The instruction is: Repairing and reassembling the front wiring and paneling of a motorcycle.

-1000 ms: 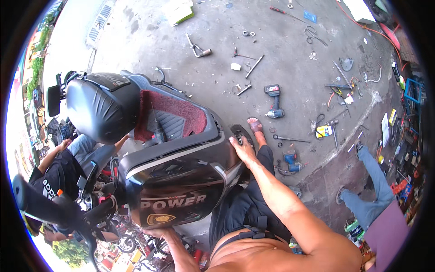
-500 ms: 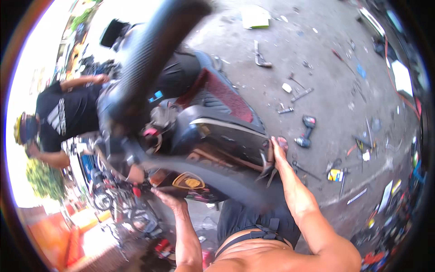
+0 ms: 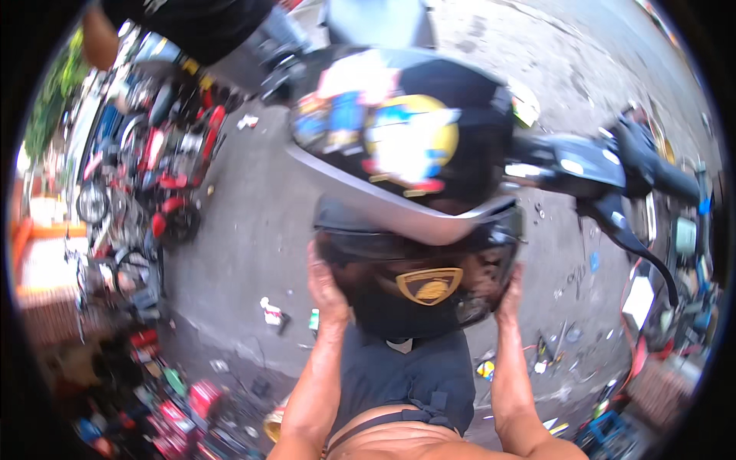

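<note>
A glossy black front panel [image 3: 383, 287] with a gold shield emblem is at the front of a scooter, right before me. My left hand [image 3: 326, 290] presses along its left side with the fingers pointing up. On the opposite side my right hand [image 3: 510, 295] grips the panel's edge, its fingers partly hidden behind it. Just above the panel sits the scooter's black handlebar cover [image 3: 475, 138], blurred, with colourful stickers and a grey lower trim. A handlebar grip [image 3: 667, 172] and a brake lever [image 3: 640, 249] stick out to the right.
Another person in a black shirt [image 3: 207, 27] is at the upper left. Several parked motorcycles [image 3: 165, 153] line the left side. Coloured parts and tools [image 3: 184, 406] clutter the lower left, with more at the lower right. A white box [image 3: 638, 301] lies on the right.
My view has swung round, so the scooter's front now faces me squarely. Both hands remain on the panel's sides. The other person has shifted to the top left of view.
</note>
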Tool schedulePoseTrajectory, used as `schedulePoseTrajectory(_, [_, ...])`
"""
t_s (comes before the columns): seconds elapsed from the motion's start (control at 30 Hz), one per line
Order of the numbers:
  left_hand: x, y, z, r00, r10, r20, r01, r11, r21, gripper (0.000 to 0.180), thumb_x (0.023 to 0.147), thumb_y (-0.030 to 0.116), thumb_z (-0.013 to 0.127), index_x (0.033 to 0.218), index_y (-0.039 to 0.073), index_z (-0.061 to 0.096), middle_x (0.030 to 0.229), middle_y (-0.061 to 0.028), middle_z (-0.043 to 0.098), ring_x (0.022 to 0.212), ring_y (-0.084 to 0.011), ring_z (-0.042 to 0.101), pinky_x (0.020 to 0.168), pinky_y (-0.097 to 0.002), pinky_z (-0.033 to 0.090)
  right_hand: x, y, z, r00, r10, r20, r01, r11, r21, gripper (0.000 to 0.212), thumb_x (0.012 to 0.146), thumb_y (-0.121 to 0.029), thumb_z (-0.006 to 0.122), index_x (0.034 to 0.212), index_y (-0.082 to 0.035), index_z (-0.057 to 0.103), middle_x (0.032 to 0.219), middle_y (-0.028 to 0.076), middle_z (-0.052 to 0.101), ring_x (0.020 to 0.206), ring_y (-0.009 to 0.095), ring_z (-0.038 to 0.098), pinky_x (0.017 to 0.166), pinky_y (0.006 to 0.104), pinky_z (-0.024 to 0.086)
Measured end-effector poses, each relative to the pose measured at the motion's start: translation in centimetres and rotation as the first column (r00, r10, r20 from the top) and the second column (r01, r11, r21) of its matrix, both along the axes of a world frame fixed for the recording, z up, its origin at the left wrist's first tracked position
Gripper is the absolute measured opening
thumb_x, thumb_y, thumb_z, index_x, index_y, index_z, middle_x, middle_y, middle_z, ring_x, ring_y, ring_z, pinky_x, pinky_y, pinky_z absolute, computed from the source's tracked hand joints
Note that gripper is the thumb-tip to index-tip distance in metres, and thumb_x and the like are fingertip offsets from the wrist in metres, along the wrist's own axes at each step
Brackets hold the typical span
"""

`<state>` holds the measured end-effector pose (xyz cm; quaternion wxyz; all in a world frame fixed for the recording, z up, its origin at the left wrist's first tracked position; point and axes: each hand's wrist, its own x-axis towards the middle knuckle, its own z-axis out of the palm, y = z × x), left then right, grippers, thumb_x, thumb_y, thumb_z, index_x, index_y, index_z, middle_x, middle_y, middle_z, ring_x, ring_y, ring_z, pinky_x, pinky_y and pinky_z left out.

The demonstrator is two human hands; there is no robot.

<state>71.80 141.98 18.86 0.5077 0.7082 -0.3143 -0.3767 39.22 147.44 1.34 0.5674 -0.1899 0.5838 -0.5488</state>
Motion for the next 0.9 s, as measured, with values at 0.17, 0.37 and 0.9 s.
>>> schedulePoseTrajectory(0.17, [3.5,2.0,-3.8,0.969,-0.103,0.225,0.14,0.978,-0.157,0.065,0.097,0.045,0.036,0.137,-0.006,0.033,0.135,-0.0194,0.044,0.128,-0.0307,0.039,0.11,-0.0388,0.021,3.5,-4.6,9.7,0.999,0.034,-0.042,-0.041,0.984,-0.176,0.075,0.092,-0.062,0.034,0.141,-0.004,0.031,0.137,0.01,0.04,0.126,0.024,0.04,0.106,0.0387,0.029])
schedulePoseTrajectory(0.37, [2.3,9.6,-4.0,0.962,-0.145,0.231,0.204,0.945,-0.254,0.079,0.093,0.058,0.03,0.132,-0.011,0.035,0.13,-0.0231,0.042,0.116,-0.0311,0.044,0.1,-0.0414,0.032,-0.8,2.1,9.6,0.94,0.187,-0.284,-0.266,0.925,-0.272,0.046,0.093,-0.043,0.043,0.116,-0.004,0.046,0.113,0.01,0.049,0.11,0.024,0.048,0.101,0.0375,0.035])
schedulePoseTrajectory(0.9, [2.5,14.9,-2.7,0.988,-0.093,0.125,0.125,0.95,-0.284,0.077,0.09,0.062,0.032,0.128,-0.004,0.04,0.114,-0.0161,0.049,0.112,-0.0286,0.044,0.099,-0.0425,0.032,3.5,6.6,12.8,0.944,0.051,-0.327,-0.127,0.968,-0.216,0.028,0.089,-0.019,0.041,0.113,-0.005,0.044,0.109,0.009,0.047,0.112,0.022,0.046,0.106,0.0362,0.029])
